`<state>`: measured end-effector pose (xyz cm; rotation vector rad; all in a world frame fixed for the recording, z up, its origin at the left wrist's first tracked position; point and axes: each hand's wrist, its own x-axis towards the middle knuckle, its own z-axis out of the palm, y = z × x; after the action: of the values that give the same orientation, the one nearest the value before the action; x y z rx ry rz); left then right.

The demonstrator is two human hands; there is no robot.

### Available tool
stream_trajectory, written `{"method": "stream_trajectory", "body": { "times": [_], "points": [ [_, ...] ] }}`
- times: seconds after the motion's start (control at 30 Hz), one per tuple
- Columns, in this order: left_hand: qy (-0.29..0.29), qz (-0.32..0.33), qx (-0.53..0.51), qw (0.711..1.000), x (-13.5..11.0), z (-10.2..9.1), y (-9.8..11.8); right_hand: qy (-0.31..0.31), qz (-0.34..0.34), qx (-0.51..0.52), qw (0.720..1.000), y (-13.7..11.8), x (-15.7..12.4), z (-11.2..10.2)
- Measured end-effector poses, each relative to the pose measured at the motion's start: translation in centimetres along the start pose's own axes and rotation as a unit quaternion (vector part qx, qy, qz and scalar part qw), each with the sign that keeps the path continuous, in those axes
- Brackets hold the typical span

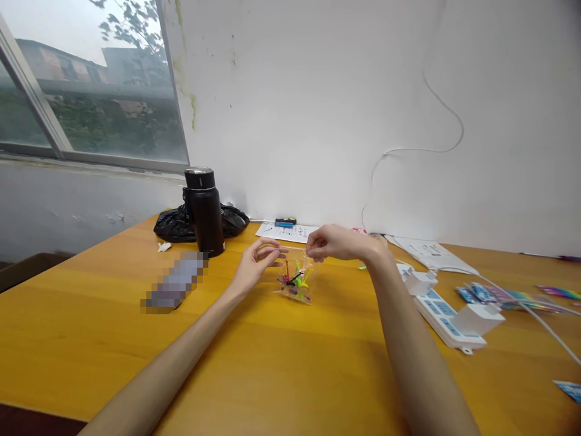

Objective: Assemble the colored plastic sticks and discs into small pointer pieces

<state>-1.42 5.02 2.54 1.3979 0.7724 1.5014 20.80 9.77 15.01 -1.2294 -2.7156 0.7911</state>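
A small clear plastic bag (295, 297) hangs upright between my two hands, just above the wooden table. Inside it are several small colourful pieces (297, 280) in red, green, yellow, purple and black; their kind is too small to make out. My right hand (338, 242) pinches the bag's upper right corner, the fingers curled in. At the upper left edge is my left hand (256, 263), its thumb and fingertips closing on the plastic, with the other fingers stretched out.
On the table (281, 363) stand a black bottle (206, 212) and a black plastic bag (175, 225) behind it. A blurred-out flat object (177, 283) lies left. Right are a power strip (447, 321) with white plugs, cables and colourful packets (481, 293). Paper sheets (429, 253) lie near the wall.
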Motion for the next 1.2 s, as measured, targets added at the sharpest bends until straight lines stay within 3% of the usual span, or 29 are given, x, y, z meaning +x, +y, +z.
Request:
{"method": "stream_trajectory", "body": {
  "times": [0.17,0.33,0.57,0.77,0.93,1.2],
  "points": [
    [-0.024,0.027,0.043,0.998,-0.4,0.8,0.9,0.006,-0.001,-0.022,1.0,-1.4,-0.2,0.3],
    [-0.006,0.016,0.115,0.993,-0.4,1.5,0.9,0.012,-0.019,-0.047,0.999,-2.7,-0.1,0.9],
    [0.033,0.006,0.077,0.996,0.0,0.6,0.3,0.023,-0.009,-0.034,0.999,-2.0,0.3,0.8],
    [0.048,-0.001,0.03,0.998,0.1,0.4,0.3,0.053,-0.061,-0.038,0.996,-1.9,0.1,0.4],
    [0.045,0.002,0.009,0.999,0.1,0.4,0.5,0.064,-0.058,-0.041,0.995,-2.4,0.1,0.4],
    [-0.029,-0.018,-0.033,0.999,-0.1,0.6,-0.8,0.104,-0.062,-0.037,0.992,-2.4,-1.1,-0.5]
  ]
}}
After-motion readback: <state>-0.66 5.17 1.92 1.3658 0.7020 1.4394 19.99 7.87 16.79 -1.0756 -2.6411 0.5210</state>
